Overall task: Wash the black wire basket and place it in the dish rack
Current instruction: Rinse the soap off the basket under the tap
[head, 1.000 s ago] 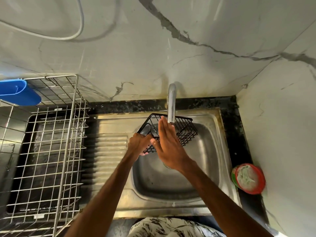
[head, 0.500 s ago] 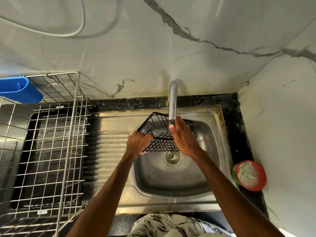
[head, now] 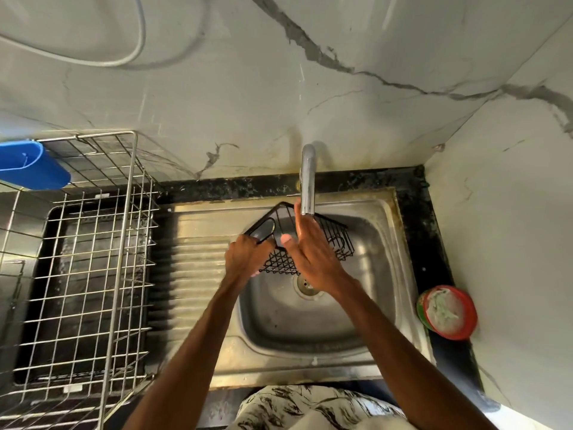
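Right hand shifts left beside the faucet, fingers straight, flat against the black wire basket. Left hand keeps its grip clenched on the corner.

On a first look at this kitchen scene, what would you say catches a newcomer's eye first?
Both hands meet at the black wire basket over the sink, under the faucet: the left hand grips its end, the right hand lies flat on it. A steel dish rack stands to the left.

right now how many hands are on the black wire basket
2: the left hand grips the left rim of the black wire basket; the right hand lies flat across it.
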A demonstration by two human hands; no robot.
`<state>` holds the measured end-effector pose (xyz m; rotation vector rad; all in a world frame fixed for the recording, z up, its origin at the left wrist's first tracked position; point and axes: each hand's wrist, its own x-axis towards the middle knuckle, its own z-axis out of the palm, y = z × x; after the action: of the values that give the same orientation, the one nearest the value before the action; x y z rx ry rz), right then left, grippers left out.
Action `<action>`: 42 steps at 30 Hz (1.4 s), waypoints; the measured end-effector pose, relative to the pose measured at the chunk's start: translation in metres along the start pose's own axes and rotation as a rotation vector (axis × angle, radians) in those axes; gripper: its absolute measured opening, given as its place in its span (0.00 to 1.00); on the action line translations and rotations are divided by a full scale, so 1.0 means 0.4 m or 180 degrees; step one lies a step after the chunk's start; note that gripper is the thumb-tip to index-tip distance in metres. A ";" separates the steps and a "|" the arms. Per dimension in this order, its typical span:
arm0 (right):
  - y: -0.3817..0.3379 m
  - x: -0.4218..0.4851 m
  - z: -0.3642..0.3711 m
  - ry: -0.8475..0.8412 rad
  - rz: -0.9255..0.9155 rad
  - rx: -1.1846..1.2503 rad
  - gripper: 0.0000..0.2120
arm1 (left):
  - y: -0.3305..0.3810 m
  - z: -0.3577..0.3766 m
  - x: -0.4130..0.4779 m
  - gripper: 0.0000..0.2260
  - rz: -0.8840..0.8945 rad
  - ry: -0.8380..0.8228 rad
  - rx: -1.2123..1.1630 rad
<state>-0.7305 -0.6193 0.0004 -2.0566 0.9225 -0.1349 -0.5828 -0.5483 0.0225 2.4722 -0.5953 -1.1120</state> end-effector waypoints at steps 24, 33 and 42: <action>0.124 0.045 -0.057 -0.0112 0.0590 0.0269 0.35 | -0.091 -0.067 0.009 0.12 -0.0570 -0.0084 -0.0945; 0.091 0.033 -0.020 -0.0325 0.0711 -0.0399 0.39 | -0.120 -0.073 -0.007 0.12 -0.0576 0.0029 -0.1046; -0.057 -0.029 0.043 -0.0161 -0.0669 -0.0538 0.35 | -0.100 -0.056 0.001 0.18 -0.0799 -0.0025 -0.1258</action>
<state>-0.7189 -0.5920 0.0091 -2.3011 0.7052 -0.1197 -0.5563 -0.5114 0.0170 2.2336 -0.0525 -1.1967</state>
